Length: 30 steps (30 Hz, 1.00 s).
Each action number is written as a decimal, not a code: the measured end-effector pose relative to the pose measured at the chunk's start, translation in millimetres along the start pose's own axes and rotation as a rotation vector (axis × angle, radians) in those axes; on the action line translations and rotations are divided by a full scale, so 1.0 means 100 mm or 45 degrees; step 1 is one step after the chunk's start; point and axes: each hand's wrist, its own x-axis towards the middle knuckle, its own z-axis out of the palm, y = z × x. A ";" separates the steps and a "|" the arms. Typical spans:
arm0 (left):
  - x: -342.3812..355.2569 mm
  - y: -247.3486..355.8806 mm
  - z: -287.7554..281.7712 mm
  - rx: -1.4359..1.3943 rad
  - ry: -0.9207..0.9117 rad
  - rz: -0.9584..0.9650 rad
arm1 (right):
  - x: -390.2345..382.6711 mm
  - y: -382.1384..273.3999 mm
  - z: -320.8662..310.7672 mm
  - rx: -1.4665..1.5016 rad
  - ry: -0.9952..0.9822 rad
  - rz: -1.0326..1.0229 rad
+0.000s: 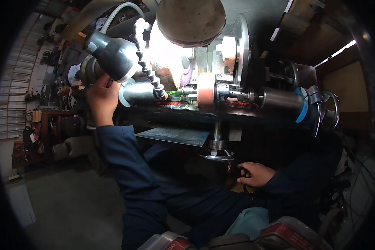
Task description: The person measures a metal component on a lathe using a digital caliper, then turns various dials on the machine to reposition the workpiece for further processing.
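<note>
My left hand is closed at the left end of a cylindrical grinding machine, beside a steel cylinder, its fingertips partly hidden under a black lamp. What it grips I cannot make out. A segmented coolant hose hangs in front of the brightly lit wheel area. A copper-coloured block sits among steel fittings at the centre. My right hand, loosely bent with fingers apart and nothing visible in it, is low at the right, near a chrome handwheel under the machine.
A flat metal plate juts out below the bed. Another handwheel is at the right end. A large round housing hangs at the top. Cluttered wooden shelving stands at the left, and loose cables run at the right.
</note>
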 end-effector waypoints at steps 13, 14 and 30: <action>-0.05 0.02 0.00 0.049 0.097 0.061 | -0.04 -0.07 0.05 -0.330 -0.069 -0.012; -0.05 -0.06 0.04 0.009 0.224 0.206 | -0.03 -0.13 0.05 -0.362 -0.154 -0.044; -1.33 -1.33 0.82 -1.178 -0.341 -0.706 | 2.36 -2.26 1.02 1.474 0.104 -0.567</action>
